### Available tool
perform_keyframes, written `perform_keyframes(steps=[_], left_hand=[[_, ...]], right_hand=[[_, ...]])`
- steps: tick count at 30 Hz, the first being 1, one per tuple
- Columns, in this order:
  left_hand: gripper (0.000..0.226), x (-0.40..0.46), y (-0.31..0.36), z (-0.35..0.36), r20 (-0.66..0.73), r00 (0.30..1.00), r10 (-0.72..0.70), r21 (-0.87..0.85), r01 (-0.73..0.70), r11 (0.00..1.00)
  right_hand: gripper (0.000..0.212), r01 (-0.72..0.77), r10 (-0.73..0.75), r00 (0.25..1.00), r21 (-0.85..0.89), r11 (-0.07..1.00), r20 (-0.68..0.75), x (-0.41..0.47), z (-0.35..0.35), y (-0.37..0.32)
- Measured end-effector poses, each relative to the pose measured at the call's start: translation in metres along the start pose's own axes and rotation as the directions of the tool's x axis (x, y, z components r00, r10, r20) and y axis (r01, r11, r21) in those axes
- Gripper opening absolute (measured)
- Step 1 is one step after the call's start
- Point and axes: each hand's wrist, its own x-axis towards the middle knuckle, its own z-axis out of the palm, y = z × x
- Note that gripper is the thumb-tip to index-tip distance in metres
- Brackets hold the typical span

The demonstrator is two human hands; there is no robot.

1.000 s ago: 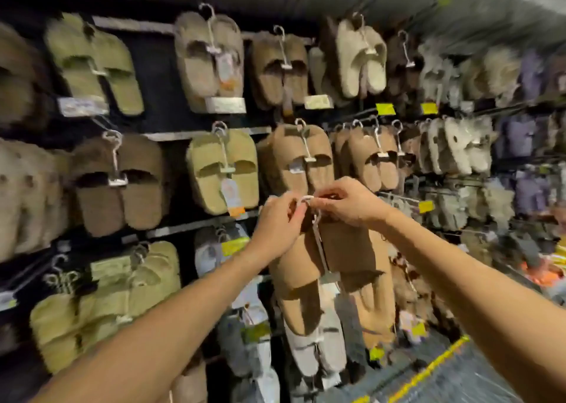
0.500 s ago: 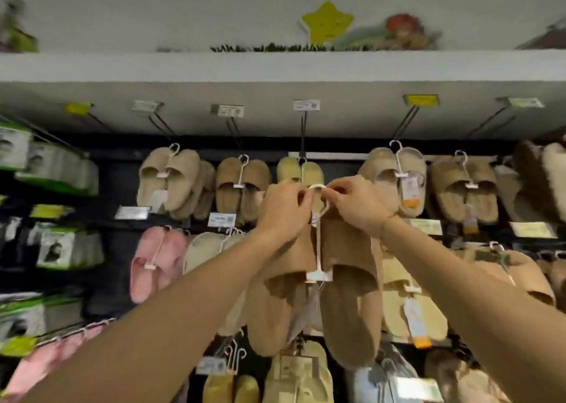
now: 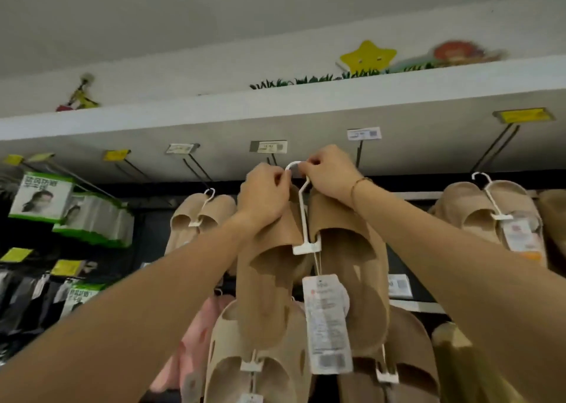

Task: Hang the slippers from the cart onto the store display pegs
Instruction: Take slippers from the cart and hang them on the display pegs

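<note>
Pinching the curved top of a white plastic hanger (image 3: 303,206), both hands are raised just under the white shelf (image 3: 214,108). Left hand (image 3: 265,192) grips the hook's left end between fingertips and thumb; right hand (image 3: 329,173) grips its right end the same way, a thin bracelet (image 3: 358,185) at that wrist. Tan slippers (image 3: 309,268) hang as a pair from the hanger's clip, toes down, near the viewer and in front of the rack. A paper tag (image 3: 326,323) dangles from the clip on a string. The hook sits just below a dark display peg (image 3: 272,159) under a price label (image 3: 269,147) (whether hook and peg touch cannot be determined). Further beige pairs hang to the far left (image 3: 199,215) and far right (image 3: 487,209), with another pair (image 3: 254,359) below. Green-edged packets (image 3: 41,196) hang at far left. A yellow star decoration (image 3: 367,56) stands on the shelf top.
</note>
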Motion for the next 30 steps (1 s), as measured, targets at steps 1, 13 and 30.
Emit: perform_keyframes(steps=[1,13,30], left_hand=[[0.038,0.011,-0.012,0.001,-0.027,1.0,-0.011,0.026,0.012,1.0],[0.032,0.119,-0.136,0.039,0.042,0.998,-0.04,0.069,0.037,0.997],[0.035,0.173,-0.227,0.166,0.134,0.989,-0.06,0.058,0.053,0.997]], right_hand=[[0.037,0.0,0.001,1.0,-0.01,1.0,0.008,0.012,0.011,-0.001],[0.023,-0.138,0.111,0.98,-0.162,0.977,-0.166,0.123,0.143,0.017],[0.034,-0.265,0.159,0.937,-0.339,0.903,-0.311,0.208,0.239,0.123]])
